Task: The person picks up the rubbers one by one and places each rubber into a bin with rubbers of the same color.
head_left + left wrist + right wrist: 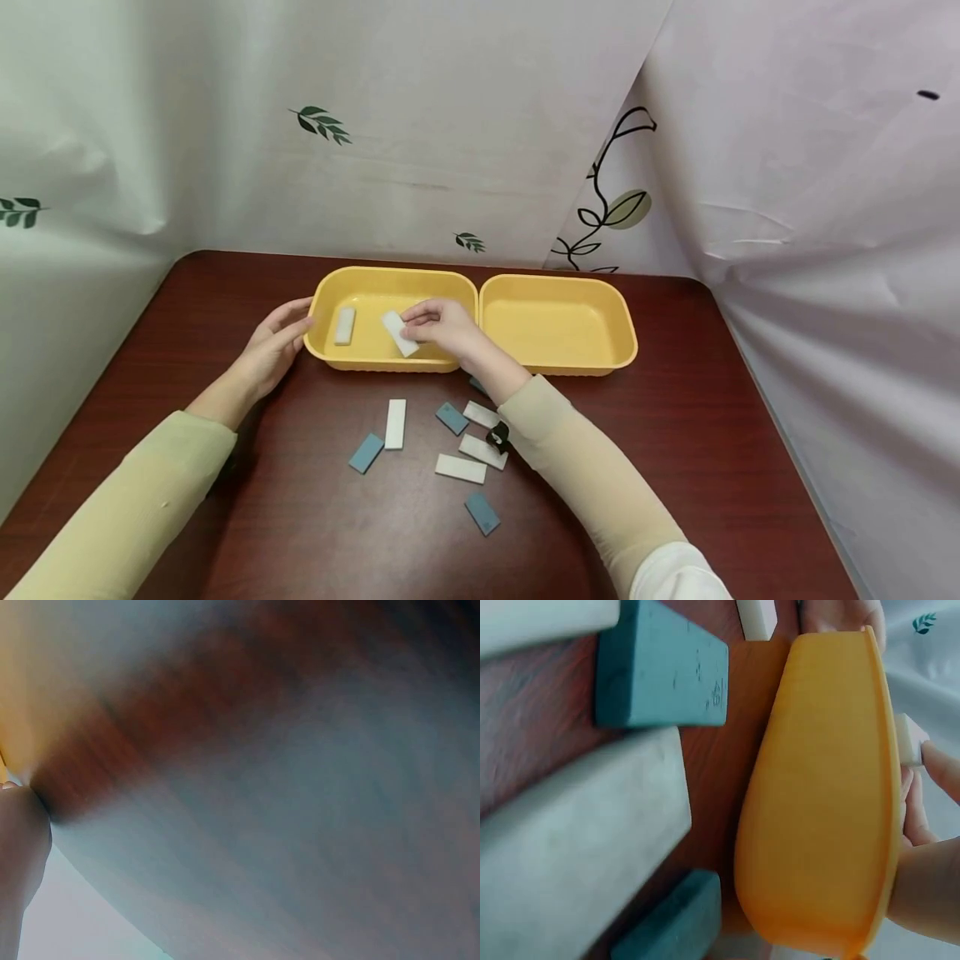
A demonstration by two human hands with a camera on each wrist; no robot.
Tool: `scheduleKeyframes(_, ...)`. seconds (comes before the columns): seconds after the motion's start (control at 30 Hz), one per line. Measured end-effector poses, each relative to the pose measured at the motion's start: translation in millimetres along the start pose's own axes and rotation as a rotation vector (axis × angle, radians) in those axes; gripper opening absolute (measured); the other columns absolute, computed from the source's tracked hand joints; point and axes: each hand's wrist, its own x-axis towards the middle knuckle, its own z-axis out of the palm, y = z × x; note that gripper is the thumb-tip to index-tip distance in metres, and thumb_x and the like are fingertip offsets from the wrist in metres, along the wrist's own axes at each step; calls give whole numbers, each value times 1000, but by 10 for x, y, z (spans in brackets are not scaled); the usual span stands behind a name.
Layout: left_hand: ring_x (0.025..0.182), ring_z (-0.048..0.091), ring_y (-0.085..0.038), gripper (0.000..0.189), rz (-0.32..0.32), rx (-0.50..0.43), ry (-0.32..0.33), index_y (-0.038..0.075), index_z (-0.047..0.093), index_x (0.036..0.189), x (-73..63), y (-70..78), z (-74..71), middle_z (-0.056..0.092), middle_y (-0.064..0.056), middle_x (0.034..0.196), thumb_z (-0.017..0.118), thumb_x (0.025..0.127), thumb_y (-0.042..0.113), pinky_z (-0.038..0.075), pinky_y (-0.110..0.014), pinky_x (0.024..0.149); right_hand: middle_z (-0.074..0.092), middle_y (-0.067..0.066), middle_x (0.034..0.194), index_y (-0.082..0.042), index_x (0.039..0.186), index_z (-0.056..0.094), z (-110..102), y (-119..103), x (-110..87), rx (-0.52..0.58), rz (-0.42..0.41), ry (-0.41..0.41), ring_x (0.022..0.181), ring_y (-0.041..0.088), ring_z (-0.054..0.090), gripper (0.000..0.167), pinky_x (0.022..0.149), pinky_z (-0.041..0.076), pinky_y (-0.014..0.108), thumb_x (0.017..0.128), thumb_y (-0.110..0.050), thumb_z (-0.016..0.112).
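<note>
My right hand (pixel 448 327) pinches a white rectangular block (pixel 399 334) between thumb and fingers, over the inside of the left yellow tray (pixel 393 365). In the right wrist view that white block (pixel 910 740) shows beyond the tray's rim. Another white block (pixel 344 326) lies on the tray floor at its left side. At the tray's left end, my left hand (pixel 272 350) touches the rim with fingers and thumb extended. The left wrist view is mostly blurred, with part of the left hand (pixel 21 855) at its edge.
A second yellow tray (pixel 558 367) adjoins the first on the right. In front lie several white blocks (pixel 395 424) and blue-grey blocks (pixel 366 453) on the dark red table (pixel 315 517). A small black object (pixel 498 437) sits by the right sleeve. White patterned sheeting (pixel 420 133) surrounds the table.
</note>
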Motion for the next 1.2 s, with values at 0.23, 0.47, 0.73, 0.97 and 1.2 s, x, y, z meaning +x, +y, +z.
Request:
scheduleKeyframes(0.23,120,60,3,30,5,-29,13,23,57,136,12,10,15,49,12,138,54,110,8,49,-10,99,72,26,126,8,126,70,66,-9,117,108,99,17,92,13,66,30,93,63,34,97,1,74)
scheduleKeyframes(0.47,118,60,3,29,7,-63,3,20,56,136,24,7,30,48,10,138,54,110,7,50,-9,97,69,30,133,11,128,69,119,28,243,180,141,48,95,15,66,33,95,62,31,96,5,73)
scheduleKeyframes(0.73,119,60,2,29,14,-59,2,22,57,133,3,-15,26,49,10,138,52,110,5,51,-9,96,61,29,145,13,134,64,224,91,375,254,181,21,123,35,68,37,108,57,40,98,7,69)
scheduleKeyframes(0.97,119,61,3,30,27,-54,-16,19,55,136,-12,3,9,48,9,139,52,110,4,51,-9,97,62,28,144,13,133,66,324,90,487,296,213,44,130,36,66,36,109,57,40,97,8,70)
scheduleKeyframes(1.2,120,61,2,30,32,-61,-22,19,55,136,5,-12,8,49,9,138,51,111,4,51,-9,97,64,29,141,15,129,67,392,89,556,325,219,80,128,36,67,35,107,58,39,95,11,71)
